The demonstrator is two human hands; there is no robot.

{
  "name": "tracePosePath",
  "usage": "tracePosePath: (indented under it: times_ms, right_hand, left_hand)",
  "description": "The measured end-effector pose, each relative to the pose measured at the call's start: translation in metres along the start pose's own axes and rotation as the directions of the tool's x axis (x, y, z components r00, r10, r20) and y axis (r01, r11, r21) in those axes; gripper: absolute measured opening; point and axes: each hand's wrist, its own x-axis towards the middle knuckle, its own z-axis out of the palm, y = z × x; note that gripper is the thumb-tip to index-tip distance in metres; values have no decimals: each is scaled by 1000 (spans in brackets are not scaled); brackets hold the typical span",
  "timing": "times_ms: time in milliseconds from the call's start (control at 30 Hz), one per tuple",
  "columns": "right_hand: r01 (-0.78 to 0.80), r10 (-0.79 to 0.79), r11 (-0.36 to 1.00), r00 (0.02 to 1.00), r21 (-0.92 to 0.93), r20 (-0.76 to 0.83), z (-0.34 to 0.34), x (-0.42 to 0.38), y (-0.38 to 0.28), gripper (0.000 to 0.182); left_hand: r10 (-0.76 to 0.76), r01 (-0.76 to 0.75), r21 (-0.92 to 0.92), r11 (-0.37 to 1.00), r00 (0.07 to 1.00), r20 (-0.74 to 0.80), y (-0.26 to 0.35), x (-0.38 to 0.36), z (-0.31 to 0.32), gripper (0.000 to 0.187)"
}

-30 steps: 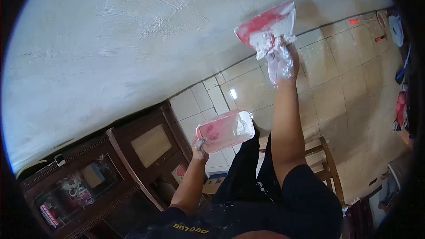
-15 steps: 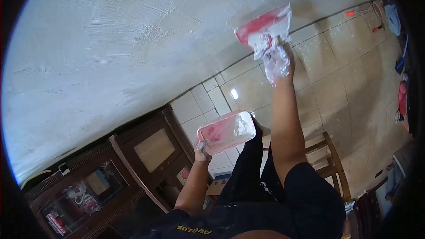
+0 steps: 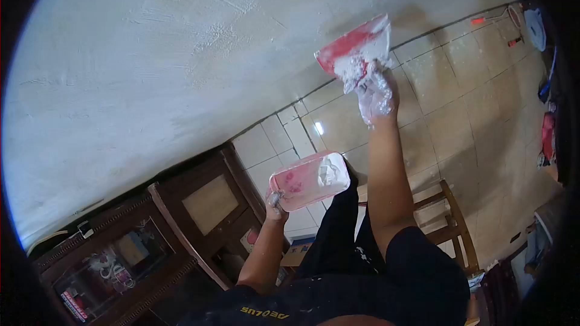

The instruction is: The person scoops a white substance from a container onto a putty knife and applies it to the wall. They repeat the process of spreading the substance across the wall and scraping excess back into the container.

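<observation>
My left hand [image 3: 276, 205] grips the near left end of a pink rectangular tray [image 3: 296, 188], which has white paste [image 3: 332, 171] at its right end. Higher up, my right hand [image 3: 379, 93] is closed on a red, wide-bladed scraper [image 3: 347, 45] thickly smeared with white paste. White paste coats the fingers and palm of that hand too. The blade is close to the pale wall [image 3: 181, 54]; whether it touches the wall I cannot tell. Rough, ridged patches mark the wall's surface.
A dark wooden cabinet [image 3: 199, 223] stands along the wall at lower left. Below me is a tiled floor [image 3: 447, 102] with white specks. A wooden chair [image 3: 453, 223] is beside my right side. Red tools, cloths and a blue item lie at the far right.
My right hand and the scraper have moved slightly down and left. The tray and my left hand have hardly moved.
</observation>
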Motion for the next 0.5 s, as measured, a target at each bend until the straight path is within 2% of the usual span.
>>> tracePosePath:
  times_ms: [33, 100, 133, 200, 233, 267, 333, 367, 433, 500]
  right_hand:
    - [-1, 1, 1000, 1000, 2, -2, 22, -1, -8, 41]
    - [114, -115, 992, 993, -51, -7, 54, 11, -21, 33]
    - [94, -100, 993, 991, -70, -94, 49, 26, -15, 31]
    - [85, -100, 993, 972, -79, -214, 2, 55, 21, 27]
    - [118, -154, 980, 957, -157, -246, -18, 53, 35, 29]
    - [77, -165, 965, 922, -250, -351, -49, 53, 48, 23]
    - [-34, -136, 934, 888, -356, -440, -80, 29, 61, 22]
    - [-96, -36, 960, 891, -265, -452, -120, 33, 79, 27]
    - [-106, 74, 993, 910, -56, -409, -78, 5, 60, 36]
    - [-13, -9, 998, 952, -69, -306, -14, -5, 30, 39]
  left_hand:
    - [9, -9, 14, 1000, 1000, -6, 2, 0, 1, 72]
    - [20, -20, 25, 999, 1000, -3, 3, 1, 2, 70]
    - [19, -18, 23, 1000, 1000, -20, 2, 2, 0, 69]
    - [-4, 3, -13, 1000, 1000, -23, -1, 2, -8, 66]
    - [-3, 3, -21, 1000, 1000, -19, -3, 3, -13, 66]
    - [14, -14, -1, 1000, 1000, 8, -5, 2, -18, 63]
    - [31, -32, 13, 999, 999, 33, -6, -2, -23, 61]
    - [-6, 7, -43, 999, 1000, 16, -5, -3, -23, 61]
    - [-42, 42, -103, 994, 999, 4, -3, -3, -18, 61]
    - [0, 6, -101, 995, 999, 53, 1, -7, -9, 63]
